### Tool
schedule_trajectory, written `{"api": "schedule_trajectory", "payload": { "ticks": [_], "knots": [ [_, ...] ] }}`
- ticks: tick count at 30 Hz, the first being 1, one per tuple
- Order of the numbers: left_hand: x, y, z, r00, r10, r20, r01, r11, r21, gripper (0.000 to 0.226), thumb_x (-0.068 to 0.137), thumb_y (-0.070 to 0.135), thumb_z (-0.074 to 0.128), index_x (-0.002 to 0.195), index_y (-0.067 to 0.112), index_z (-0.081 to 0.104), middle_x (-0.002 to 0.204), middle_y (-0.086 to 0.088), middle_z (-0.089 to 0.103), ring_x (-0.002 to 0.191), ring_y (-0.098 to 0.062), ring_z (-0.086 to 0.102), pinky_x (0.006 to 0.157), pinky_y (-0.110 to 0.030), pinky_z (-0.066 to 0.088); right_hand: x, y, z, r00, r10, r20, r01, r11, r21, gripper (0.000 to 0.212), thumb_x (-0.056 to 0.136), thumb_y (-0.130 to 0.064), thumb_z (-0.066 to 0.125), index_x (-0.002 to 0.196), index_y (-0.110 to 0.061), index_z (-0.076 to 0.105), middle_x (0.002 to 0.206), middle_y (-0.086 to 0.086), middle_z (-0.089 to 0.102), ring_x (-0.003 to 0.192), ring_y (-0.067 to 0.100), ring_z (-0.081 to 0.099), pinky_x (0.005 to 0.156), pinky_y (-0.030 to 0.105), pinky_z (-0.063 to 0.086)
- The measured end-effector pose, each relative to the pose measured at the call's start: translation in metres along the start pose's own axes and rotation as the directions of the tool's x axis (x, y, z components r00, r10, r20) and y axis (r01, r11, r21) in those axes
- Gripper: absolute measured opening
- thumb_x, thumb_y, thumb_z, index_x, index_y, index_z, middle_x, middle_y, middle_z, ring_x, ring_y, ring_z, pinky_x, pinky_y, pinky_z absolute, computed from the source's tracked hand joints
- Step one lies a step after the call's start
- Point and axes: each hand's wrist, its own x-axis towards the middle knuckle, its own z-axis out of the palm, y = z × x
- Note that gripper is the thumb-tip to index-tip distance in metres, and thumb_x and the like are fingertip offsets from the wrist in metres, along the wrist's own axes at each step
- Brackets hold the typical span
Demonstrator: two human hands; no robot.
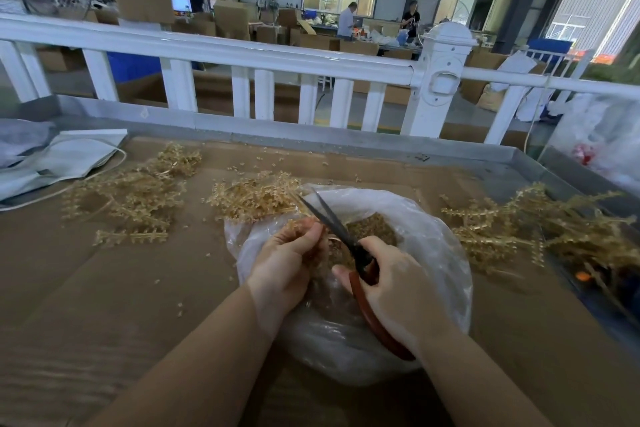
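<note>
The left hand point(287, 263) pinches a tan plastic sprig point(297, 226) over the clear bag point(436, 229), at 6 o'clock on the surface point(131, 288). The right hand point(398, 291) grips red-handled scissors point(334, 220), their blades parted and pointing toward 11 o'clock.

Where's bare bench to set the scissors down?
Biggest free patch: cardboard near left, between the left sprig pile and the left hand. Smaller one near right, below the right sprig pile, beside the plastic bag. Crowded: centre, where bag, middle sprig pile, scissors and right hand meet.

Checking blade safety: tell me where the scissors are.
Head view, centre: the scissors are in the right hand, blades over the plastic bag, beside the left hand.
</note>
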Motion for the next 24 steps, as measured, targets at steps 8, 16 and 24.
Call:
{"api": "schedule_trajectory", "payload": {
  "ticks": [8, 16, 24],
  "knots": [
    [0.002, 0.002, 0.0, 0.999, 0.0, -0.032, 0.001, 1.0, 0.015, 0.023, 0.089, -0.004, 0.053, 0.071, 0.009, 0.058, 0.063, -0.005, 0.059, 0.057, -0.014, 0.056, 0.063, -0.026, 0.047, -0.002, 0.001, -0.004, 0.996, -0.025, 0.083, 0.033, 0.995, -0.094, 0.029, 0.082, -0.066, 0.049, 0.088, -0.038, 0.045, 0.077, -0.014, 0.054, 0.073, 0.003, 0.05, 0.061, 0.01, 0.03],
    [0.0, 0.002, 0.001, 1.0, 0.004, -0.011, -0.003, 1.0, 0.03, 0.027, 0.089, -0.005, 0.052, 0.066, 0.009, 0.057, 0.055, -0.002, 0.057, 0.046, -0.01, 0.055, 0.049, -0.019, 0.049, -0.001, -0.003, -0.008, 0.995, -0.026, 0.099, 0.037, 0.993, -0.112, 0.03, 0.085, -0.064, 0.049, 0.086, -0.035, 0.045, 0.07, -0.014, 0.05, 0.07, 0.003, 0.048, 0.058, 0.012, 0.03],
    [-0.001, 0.004, 0.001, 1.0, -0.021, 0.008, 0.021, 0.999, -0.047, 0.019, 0.09, -0.005, 0.05, 0.078, 0.007, 0.059, 0.06, -0.003, 0.063, 0.052, -0.01, 0.061, 0.055, -0.02, 0.053, -0.002, -0.005, -0.011, 0.993, -0.027, 0.111, 0.041, 0.991, -0.125, 0.031, 0.085, -0.064, 0.048, 0.085, -0.033, 0.043, 0.072, -0.012, 0.048, 0.072, 0.005, 0.046, 0.058, 0.013, 0.029]
  ]
}}
